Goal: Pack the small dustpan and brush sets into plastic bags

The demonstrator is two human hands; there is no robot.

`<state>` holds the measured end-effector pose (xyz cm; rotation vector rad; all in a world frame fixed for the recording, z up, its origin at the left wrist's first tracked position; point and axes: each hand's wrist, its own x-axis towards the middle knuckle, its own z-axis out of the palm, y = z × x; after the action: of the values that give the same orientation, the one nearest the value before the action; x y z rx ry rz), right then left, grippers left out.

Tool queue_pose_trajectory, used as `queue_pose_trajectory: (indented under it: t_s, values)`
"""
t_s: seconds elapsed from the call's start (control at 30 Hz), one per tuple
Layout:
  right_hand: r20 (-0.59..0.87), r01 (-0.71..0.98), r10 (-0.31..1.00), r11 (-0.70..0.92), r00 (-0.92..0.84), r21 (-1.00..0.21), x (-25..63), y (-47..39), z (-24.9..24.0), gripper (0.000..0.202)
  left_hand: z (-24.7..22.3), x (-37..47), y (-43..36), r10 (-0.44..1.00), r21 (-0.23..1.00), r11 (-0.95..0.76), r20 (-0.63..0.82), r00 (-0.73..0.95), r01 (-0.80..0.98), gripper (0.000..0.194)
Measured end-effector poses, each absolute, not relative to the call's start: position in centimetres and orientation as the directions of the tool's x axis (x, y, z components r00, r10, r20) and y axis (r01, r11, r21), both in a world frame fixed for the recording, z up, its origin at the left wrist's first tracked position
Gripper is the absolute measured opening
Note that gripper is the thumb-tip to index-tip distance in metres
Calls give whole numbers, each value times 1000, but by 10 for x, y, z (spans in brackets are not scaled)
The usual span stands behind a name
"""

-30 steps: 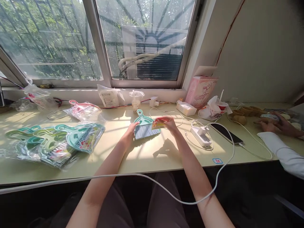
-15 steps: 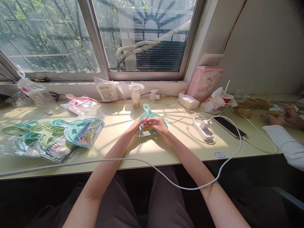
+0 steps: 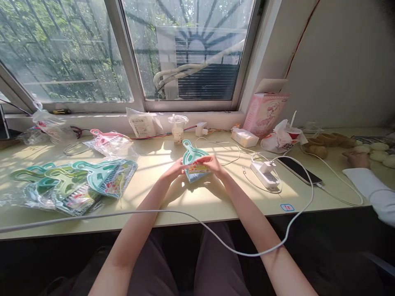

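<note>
A teal dustpan-and-brush set [image 3: 193,154] is tilted up in the middle of the table, its looped handle pointing toward the window. A colourful printed card [image 3: 197,168] lies across its front. My left hand [image 3: 176,169] is closed on the left edge of the set. On the right side, my right hand [image 3: 212,164] is closed with thumb and fingers at the card's upper right edge. To the left lie several dustpan-and-brush sets [image 3: 101,177] in clear plastic bags, teal and green. A pink bagged set [image 3: 108,139] lies behind them.
A white cable [image 3: 173,211] runs across above my forearms. To the right are a power strip [image 3: 264,174], a phone [image 3: 298,169] and a pink box [image 3: 267,113]. A plastic cup [image 3: 178,130] stands near the window. Another person's hand [image 3: 357,159] rests by round items at far right.
The dustpan set has turned slightly, its handle tilting left. My hands have moved a little apart, and more of the card shows. The other person's hands have shifted at far right.
</note>
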<state>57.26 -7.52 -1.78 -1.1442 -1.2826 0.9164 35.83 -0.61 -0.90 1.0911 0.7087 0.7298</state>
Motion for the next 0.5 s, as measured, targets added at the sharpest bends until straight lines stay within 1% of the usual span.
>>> queue_pose_trajectory:
  t_s: [0.1, 0.17, 0.27, 0.3, 0.37, 0.43, 0.5]
  values:
    - [232, 171, 968, 214, 99, -962, 565, -76, -20, 19, -12, 357, -5, 796, 963, 232, -106, 596, -140, 43]
    - [273, 269, 954, 233, 124, -934, 559, -77, -21, 10, -12, 357, -4, 796, 974, 203, -106, 596, -98, 44]
    - [347, 389, 922, 260, 171, -884, 552, -79, -22, 10, -12, 358, -3, 799, 971, 227, -140, 585, -77, 40]
    - [362, 394, 914, 268, 184, -879, 551, -79, -23, 10, -11, 359, -3, 793, 966, 243, -143, 592, -92, 38]
    - [368, 352, 907, 283, 204, -892, 551, -79, -25, 13, -10, 362, -4, 774, 950, 284, -148, 615, -128, 34]
    - [357, 277, 910, 294, 213, -915, 552, -78, -27, 19, -10, 364, -6, 760, 938, 309, -145, 634, -155, 38]
    - [350, 231, 915, 303, 201, -924, 554, -78, -29, 25, -11, 365, -8, 760, 942, 298, -136, 636, -155, 45]
